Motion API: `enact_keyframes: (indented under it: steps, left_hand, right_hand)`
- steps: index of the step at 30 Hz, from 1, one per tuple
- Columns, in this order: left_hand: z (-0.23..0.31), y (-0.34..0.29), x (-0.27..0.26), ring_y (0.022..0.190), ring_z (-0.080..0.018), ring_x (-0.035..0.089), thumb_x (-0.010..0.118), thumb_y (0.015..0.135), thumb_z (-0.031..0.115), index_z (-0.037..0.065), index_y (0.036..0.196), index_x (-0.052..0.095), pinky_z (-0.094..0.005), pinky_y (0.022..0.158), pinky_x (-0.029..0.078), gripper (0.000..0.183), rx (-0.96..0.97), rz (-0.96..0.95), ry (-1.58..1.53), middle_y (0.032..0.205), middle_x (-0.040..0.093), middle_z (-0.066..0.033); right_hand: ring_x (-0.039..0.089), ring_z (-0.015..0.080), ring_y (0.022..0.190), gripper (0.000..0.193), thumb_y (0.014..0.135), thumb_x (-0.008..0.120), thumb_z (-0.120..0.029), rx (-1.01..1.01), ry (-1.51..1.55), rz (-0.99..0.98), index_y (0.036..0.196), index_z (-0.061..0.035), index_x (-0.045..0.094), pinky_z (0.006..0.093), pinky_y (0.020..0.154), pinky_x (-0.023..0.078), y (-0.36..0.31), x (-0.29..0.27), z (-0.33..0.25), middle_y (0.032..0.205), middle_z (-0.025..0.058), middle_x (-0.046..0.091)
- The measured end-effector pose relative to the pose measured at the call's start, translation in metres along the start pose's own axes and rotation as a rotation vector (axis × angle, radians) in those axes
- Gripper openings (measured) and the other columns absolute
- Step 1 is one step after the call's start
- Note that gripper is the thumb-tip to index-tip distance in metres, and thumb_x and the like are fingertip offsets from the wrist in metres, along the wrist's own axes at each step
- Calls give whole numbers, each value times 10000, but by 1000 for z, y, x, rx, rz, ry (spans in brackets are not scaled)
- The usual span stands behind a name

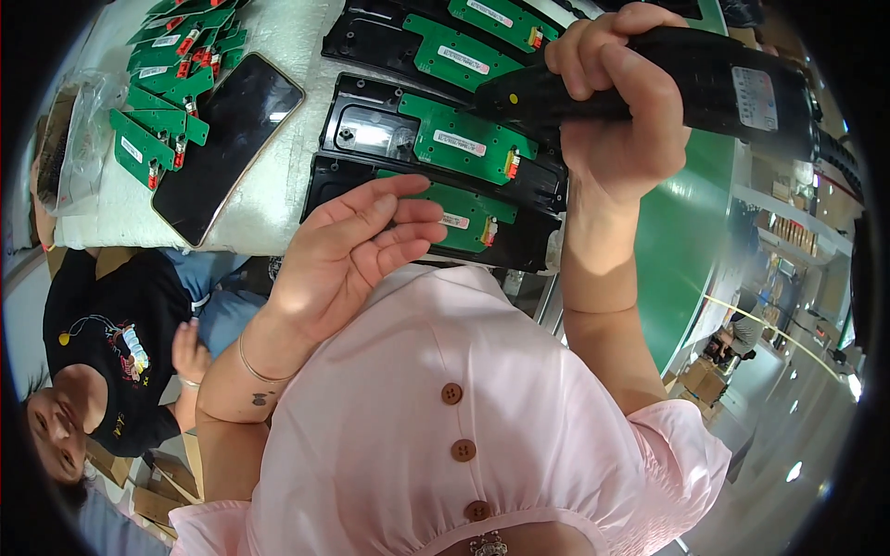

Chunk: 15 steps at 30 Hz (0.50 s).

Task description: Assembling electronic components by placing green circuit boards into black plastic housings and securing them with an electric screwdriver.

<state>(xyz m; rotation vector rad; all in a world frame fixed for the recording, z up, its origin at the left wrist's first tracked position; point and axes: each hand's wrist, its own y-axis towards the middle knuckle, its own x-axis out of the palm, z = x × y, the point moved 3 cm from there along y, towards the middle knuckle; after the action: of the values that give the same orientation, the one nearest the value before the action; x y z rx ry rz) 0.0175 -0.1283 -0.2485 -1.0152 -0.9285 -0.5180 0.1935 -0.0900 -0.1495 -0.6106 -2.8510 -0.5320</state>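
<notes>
My right hand (623,102) grips a black corded electric screwdriver (681,79), held nearly level with its narrow end pointing left. That end is over a green circuit board (454,57) set in a black plastic housing (357,35); whether it touches is hard to see. My left hand (366,232) is palm up with loosely curled fingers and nothing in it. It hovers by the nearest housing (348,176), partly covering that one's board (473,206). Between them lies another housing (371,130) with a green board (464,139) bearing a white label and a red-and-white connector.
A pile of loose green boards (167,120) and a dark smartphone (236,139) lie on the white foam mat (278,199) at left, beside a clear plastic bag (88,139). A green work surface (681,241) stretches right. A co-worker in a black shirt (116,324) is at left.
</notes>
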Motion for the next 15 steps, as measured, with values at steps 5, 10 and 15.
enact_keyframes:
  steps: [5, 10, 15]
  left_hand:
    - [1, 6, -2, 834, -178, 617, 486, 902, 127, -18, 1038, 514, -235, 719, 513, 201, 35, -119, -9, 906, 608, -112]
    - [-14, 0, 10, 763, -133, 590, 552, 872, 154, -31, 1017, 543, -227, 692, 495, 235, 110, 39, 90, 880, 605, -95]
    - [-28, -3, 22, 751, -150, 594, 612, 832, 141, -47, 988, 546, -240, 700, 501, 253, 57, -23, 53, 875, 603, -119]
  right_hand:
    - [405, 124, 466, 243, 699, 564, -87, 50, 24, -44, 887, -16, 427, 258, 474, 368, 7, -7, 4, 580, 57, 455]
    - [471, 141, 577, 108, 744, 496, 48, -151, 7, -353, 846, 14, 500, 247, 511, 377, 14, -22, 7, 655, 52, 442]
    - [388, 116, 536, 148, 675, 489, -38, -45, -114, -99, 815, 3, 459, 254, 556, 329, -5, -19, -6, 597, 43, 423]
